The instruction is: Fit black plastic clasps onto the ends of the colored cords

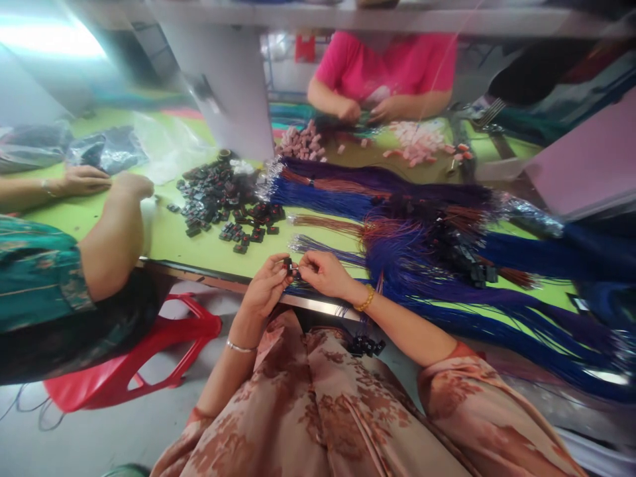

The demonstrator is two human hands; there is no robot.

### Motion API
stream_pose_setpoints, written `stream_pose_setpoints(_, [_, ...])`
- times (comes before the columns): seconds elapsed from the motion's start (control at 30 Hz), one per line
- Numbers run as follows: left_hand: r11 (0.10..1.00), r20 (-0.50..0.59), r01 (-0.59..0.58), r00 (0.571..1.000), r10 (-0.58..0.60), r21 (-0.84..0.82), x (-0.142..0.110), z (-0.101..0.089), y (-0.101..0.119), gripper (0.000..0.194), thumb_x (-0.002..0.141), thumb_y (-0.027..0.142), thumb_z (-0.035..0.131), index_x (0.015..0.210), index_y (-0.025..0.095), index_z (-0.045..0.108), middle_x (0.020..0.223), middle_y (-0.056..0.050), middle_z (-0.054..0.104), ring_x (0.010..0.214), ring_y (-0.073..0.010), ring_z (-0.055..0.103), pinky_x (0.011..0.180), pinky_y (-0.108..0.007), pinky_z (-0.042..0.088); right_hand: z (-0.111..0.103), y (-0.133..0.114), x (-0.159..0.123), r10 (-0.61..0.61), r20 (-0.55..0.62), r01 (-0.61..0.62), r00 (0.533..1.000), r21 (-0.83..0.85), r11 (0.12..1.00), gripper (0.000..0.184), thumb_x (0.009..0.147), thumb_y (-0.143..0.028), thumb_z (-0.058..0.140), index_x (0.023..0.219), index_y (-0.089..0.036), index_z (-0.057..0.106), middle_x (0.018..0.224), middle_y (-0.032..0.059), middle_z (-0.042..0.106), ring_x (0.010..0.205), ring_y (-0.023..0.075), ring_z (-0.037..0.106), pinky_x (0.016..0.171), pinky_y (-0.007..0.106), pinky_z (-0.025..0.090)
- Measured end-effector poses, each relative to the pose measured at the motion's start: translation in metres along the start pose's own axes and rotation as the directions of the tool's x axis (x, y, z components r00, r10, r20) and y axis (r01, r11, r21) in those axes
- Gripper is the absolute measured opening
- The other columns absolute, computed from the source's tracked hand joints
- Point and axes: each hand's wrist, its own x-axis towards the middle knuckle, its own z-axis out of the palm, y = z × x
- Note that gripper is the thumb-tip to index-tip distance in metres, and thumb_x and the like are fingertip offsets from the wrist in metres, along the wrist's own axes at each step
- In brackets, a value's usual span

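Close to the table's front edge, my left hand (267, 283) pinches a small black plastic connector housing (288, 265) between thumb and fingers. My right hand (325, 273), with a yellow bracelet at its wrist, meets it from the right. Its closed fingertips grip what looks like a thin wire end at the housing; most of it is hidden by the fingers. Just beyond my hands lie bundles of purple-blue wires (325, 250) and brown wires (330, 224) with metal terminals on their ends. A heap of loose black connector housings (213, 199) is spread ahead and to the left.
Thick blue wire bundles (407, 258) cover the right side of the green table (169, 248). A co-worker's arm (112, 225) is at the left, above a red stool (149, 351). Across the table, a person in pink (387, 73) works beside pink connectors (303, 142).
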Motion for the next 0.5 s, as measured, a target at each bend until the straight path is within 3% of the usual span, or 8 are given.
stream_pose_setpoints(0.37, [1.000,-0.011,-0.005,1.000,0.005,0.031,-0.0025,-0.0012,-0.0046,0.041,0.070,0.020,0.075,0.107,0.021,0.058,0.094,-0.002,0.065,0.083,-0.0100,0.062,0.076,-0.021,0.050,0.0000,-0.0046,-0.0006,0.040,-0.015,-0.041,0.999,-0.089,0.995,0.017,0.079,-0.024,0.050,0.065,-0.017,0.054,0.058,-0.0022,0.052,0.054,0.0096,0.040,0.054,0.022,0.027])
stream_pose_setpoints(0.5, [0.991,-0.050,-0.067,0.996,0.073,0.114,-0.0037,0.0005,-0.0075,0.041,0.070,0.023,0.075,0.107,0.021,0.058,0.095,-0.002,0.065,0.081,-0.0105,0.062,0.075,-0.022,0.050,0.0019,-0.0042,-0.0006,0.077,0.009,-0.076,0.997,-0.065,0.995,0.017,0.079,-0.024,0.049,0.064,-0.017,0.054,0.057,-0.0030,0.050,0.053,0.0093,0.039,0.053,0.022,0.026])
